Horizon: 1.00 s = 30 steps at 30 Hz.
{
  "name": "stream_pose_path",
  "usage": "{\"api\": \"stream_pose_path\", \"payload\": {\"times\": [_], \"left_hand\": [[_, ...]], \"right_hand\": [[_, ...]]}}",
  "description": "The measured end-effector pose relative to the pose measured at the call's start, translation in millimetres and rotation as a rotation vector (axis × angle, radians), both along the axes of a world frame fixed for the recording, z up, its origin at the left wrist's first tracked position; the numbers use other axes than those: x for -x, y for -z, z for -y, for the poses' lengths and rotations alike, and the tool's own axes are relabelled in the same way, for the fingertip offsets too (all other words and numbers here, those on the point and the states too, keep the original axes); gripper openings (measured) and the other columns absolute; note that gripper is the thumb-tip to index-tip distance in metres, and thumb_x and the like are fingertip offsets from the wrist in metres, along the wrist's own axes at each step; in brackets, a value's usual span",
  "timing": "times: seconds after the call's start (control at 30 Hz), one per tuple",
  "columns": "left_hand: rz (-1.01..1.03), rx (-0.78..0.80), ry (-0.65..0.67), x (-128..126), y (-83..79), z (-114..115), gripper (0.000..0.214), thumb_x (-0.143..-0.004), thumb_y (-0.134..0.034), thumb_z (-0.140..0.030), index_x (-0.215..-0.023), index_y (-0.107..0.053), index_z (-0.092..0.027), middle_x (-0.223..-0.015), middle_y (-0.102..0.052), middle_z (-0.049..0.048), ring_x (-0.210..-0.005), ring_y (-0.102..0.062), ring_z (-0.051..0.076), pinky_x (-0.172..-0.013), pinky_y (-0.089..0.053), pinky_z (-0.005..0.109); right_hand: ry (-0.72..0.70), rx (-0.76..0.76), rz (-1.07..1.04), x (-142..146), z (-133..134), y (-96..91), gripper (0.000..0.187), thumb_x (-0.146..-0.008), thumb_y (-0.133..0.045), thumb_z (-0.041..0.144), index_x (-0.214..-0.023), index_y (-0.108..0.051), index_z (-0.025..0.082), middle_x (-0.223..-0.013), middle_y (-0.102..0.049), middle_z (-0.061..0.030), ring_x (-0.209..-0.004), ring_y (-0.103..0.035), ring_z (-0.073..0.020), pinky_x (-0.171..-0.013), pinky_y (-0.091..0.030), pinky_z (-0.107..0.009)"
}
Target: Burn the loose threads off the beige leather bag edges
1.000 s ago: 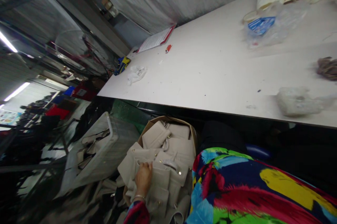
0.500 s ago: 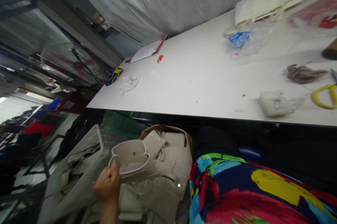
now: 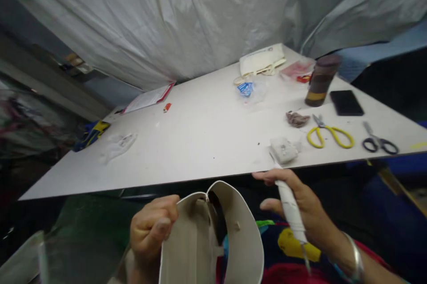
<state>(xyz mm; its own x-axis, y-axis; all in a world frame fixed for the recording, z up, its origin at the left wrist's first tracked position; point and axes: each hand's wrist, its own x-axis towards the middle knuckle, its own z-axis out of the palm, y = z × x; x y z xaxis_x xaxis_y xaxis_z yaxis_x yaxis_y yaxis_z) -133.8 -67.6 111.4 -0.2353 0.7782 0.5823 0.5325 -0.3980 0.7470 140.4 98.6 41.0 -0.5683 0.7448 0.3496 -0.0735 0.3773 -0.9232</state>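
My left hand (image 3: 151, 226) is closed on the upper edge of a beige handbag (image 3: 190, 239), held upright in front of me below the table's edge. The bag's mouth gapes toward me, showing a pale lining and a divided inside; its lower part is out of view. To the right of the bag, my right hand (image 3: 308, 206) holds a slim tool (image 3: 290, 208) with a white-wrapped handle and thin metal at both ends. The tool lies across the hand, while the index finger and thumb stretch apart toward the bag without touching it.
Across the white table (image 3: 200, 142) lie yellow-handled scissors (image 3: 328, 135), black-handled scissors (image 3: 380, 142), a white block (image 3: 283, 150), a brown cloth (image 3: 296, 118), a dark phone-like slab (image 3: 346, 102) and a tumbler (image 3: 322, 82). A grey sheet (image 3: 213, 17) hangs behind.
My left hand has brought the handbag up and right, away from the box of beige bags. My right hand has come into view with the white-wrapped tool. The view has swung right.
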Motion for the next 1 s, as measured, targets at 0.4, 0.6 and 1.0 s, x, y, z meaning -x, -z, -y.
{"api": "stream_pose_path", "payload": {"times": [0.4,0.6,1.0], "left_hand": [[0.515,0.126,0.346,-65.4,51.8,-82.4,0.065,-0.096,-0.056,-0.05,-0.042,-0.035,-0.02,-0.044,-0.032,-0.0004,-0.047,-0.038,0.015,-0.053,-0.036,0.033],[0.545,0.221,0.229,-64.9,69.9,-77.7,0.069,-0.093,-0.056,-0.058,-0.038,-0.033,-0.023,-0.041,-0.032,-0.0008,-0.045,-0.04,0.017,-0.059,-0.045,0.039],[0.93,0.322,0.388,-82.3,69.6,-91.0,0.032,-0.085,-0.068,-0.055,-0.081,-0.073,-0.024,-0.084,-0.06,0.004,-0.068,-0.056,0.017,-0.064,-0.05,0.033]], "right_hand": [[-0.156,-0.384,0.276,-3.1,-24.6,-24.5,0.029,-0.09,-0.081,0.022,-0.11,-0.06,0.022,-0.091,-0.071,-0.002,-0.078,-0.061,-0.0189,-0.072,-0.044,-0.031],[-0.124,-0.295,0.206,-5.6,-27.3,-6.1,0.022,-0.091,-0.08,0.028,-0.105,-0.064,0.023,-0.089,-0.073,-0.0008,-0.076,-0.063,-0.0169,-0.07,-0.045,-0.027],[-0.139,0.407,-0.016,-5.4,-16.6,20.7,0.024,-0.086,-0.079,0.03,-0.093,-0.058,0.021,-0.083,-0.072,0.001,-0.068,-0.063,-0.0131,-0.062,-0.048,-0.022]]}}
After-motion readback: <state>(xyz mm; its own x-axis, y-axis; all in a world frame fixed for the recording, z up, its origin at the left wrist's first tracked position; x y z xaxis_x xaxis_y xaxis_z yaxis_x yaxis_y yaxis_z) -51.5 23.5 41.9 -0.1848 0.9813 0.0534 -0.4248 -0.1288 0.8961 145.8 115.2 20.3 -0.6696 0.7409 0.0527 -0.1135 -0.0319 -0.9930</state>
